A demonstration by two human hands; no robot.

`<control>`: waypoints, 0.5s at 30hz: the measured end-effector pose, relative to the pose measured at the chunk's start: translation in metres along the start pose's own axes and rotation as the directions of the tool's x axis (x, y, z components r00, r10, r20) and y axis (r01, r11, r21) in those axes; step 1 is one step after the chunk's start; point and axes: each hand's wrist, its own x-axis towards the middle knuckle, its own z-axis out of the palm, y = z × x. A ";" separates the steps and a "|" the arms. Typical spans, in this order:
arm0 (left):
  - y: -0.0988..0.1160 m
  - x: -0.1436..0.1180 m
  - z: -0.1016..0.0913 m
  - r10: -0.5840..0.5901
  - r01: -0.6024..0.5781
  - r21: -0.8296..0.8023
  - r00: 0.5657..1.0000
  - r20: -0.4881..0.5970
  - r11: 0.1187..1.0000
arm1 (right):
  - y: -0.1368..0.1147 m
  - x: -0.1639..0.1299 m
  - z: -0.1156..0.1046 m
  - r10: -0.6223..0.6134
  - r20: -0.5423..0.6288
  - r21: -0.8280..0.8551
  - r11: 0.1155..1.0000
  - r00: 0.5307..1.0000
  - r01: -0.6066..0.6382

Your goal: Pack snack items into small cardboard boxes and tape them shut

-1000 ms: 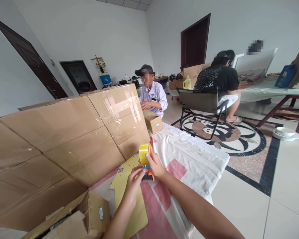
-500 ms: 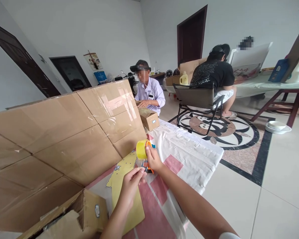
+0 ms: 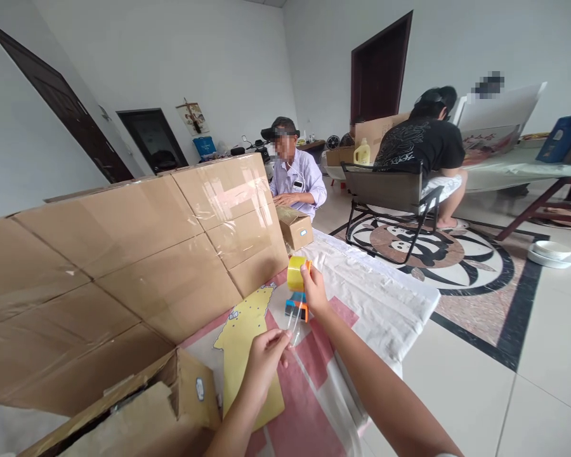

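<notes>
Well, an open cardboard box [image 3: 204, 406] sits by the left forearm, its flap torn; I can't make out what's inside. Beyond it stand big taped cartons [image 3: 147, 254], and a small closed box [image 3: 295, 231] with a label rests at the far end of the desk [image 3: 375, 298]. The right hand [image 3: 316, 291] is closed on a tape dispenser [image 3: 295, 274], its yellow roll just past the thumb. Nearer the body, the left hand [image 3: 266, 355] pinches the end of a clear strip [image 3: 294, 325], which runs between dispenser and fingertips over the cloth.
</notes>
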 end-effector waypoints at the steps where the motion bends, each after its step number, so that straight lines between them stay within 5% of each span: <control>1: -0.001 0.001 -0.002 0.002 -0.002 -0.005 1.000 -0.011 1.000 | -0.001 -0.002 0.000 -0.009 0.010 -0.013 1.000 1.000 0.010; 7: -0.011 0.004 -0.009 0.038 -0.038 -0.026 0.999 -0.005 0.999 | -0.012 -0.015 0.003 -0.036 0.003 -0.054 0.998 0.999 0.036; 15: -0.025 0.022 -0.014 0.124 -0.121 -0.045 0.990 0.070 0.992 | -0.020 -0.022 0.017 0.144 -0.038 0.185 0.974 0.989 -0.134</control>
